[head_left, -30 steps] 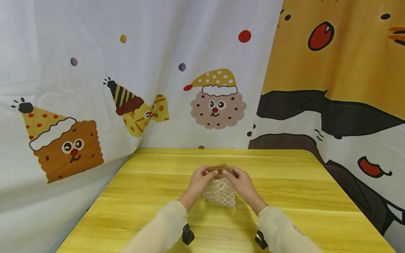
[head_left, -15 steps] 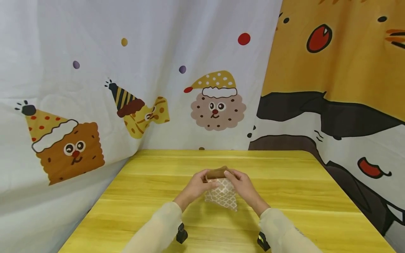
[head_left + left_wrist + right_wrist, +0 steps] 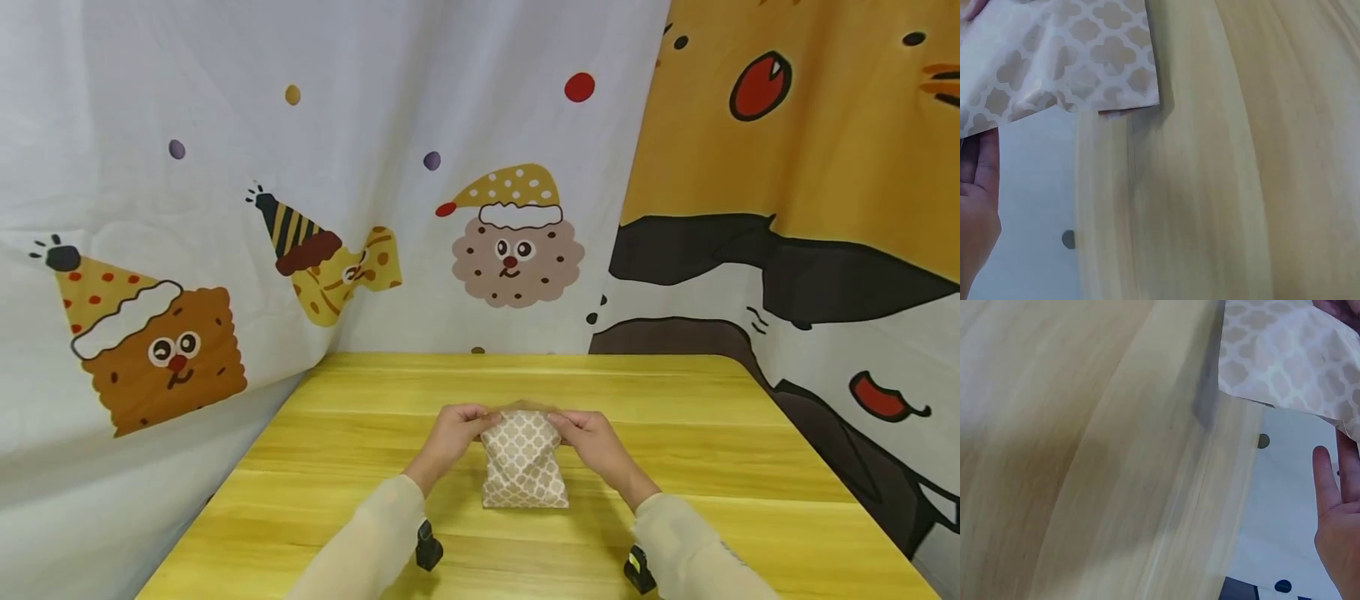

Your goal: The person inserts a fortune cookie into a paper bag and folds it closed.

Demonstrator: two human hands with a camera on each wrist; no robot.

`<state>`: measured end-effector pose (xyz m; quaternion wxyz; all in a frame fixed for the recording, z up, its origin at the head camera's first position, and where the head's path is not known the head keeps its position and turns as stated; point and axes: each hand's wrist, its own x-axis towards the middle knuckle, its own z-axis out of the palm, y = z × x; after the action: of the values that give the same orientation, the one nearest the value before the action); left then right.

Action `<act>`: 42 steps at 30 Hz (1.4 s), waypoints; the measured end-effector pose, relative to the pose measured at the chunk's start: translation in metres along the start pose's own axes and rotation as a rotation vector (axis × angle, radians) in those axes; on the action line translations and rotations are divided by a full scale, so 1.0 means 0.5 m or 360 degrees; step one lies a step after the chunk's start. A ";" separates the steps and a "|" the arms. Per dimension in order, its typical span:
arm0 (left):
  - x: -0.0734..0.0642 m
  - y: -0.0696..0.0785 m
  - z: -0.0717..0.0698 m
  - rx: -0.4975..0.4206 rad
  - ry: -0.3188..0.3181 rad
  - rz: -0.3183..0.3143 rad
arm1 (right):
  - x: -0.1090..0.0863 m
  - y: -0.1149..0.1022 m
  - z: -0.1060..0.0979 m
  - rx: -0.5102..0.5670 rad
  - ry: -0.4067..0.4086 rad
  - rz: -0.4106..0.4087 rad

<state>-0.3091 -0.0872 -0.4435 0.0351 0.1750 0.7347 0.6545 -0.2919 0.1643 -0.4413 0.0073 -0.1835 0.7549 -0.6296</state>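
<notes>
A small tan pouch (image 3: 523, 462) with a white lattice pattern hangs between both hands in the head view, its patterned face toward me. My left hand (image 3: 456, 429) pinches its upper left corner between thumb and fingers. At the upper right corner, my right hand (image 3: 592, 437) pinches it the same way. A brown strip of the top edge shows above the pattern. In the left wrist view the pouch (image 3: 1079, 59) fills the upper left, with part of the left hand (image 3: 977, 200) below it. The right wrist view has the pouch (image 3: 1285, 356) above the right hand (image 3: 1341, 519).
A yellow wood-grain table (image 3: 337, 467) lies beneath the hands. Behind it hangs a white curtain (image 3: 390, 100) with cartoon prints, and an orange, black and white printed cloth (image 3: 825, 167) covers the right side. Black devices (image 3: 428, 546) sit under the wrists.
The hands have spread apart to the pouch's upper corners. Its brown opening, wide before, has narrowed to a strip, and the patterned front now hangs flatter and faces me.
</notes>
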 end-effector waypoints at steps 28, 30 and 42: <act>-0.014 0.016 -0.001 0.0288 -0.0146 -0.0002 | 0.011 -0.010 -0.012 0.0015 -0.0083 0.0276; -0.013 0.020 0.002 0.0320 -0.0145 0.0042 | 0.018 -0.020 -0.007 -0.0135 -0.0110 0.0301; 0.004 0.046 0.028 0.0536 -0.0141 0.0019 | 0.018 -0.038 0.026 -0.0494 -0.0055 0.0167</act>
<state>-0.3021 -0.0715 -0.4227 0.0338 0.2116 0.8307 0.5139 -0.2922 0.1468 -0.4236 0.0246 -0.1536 0.8514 -0.5009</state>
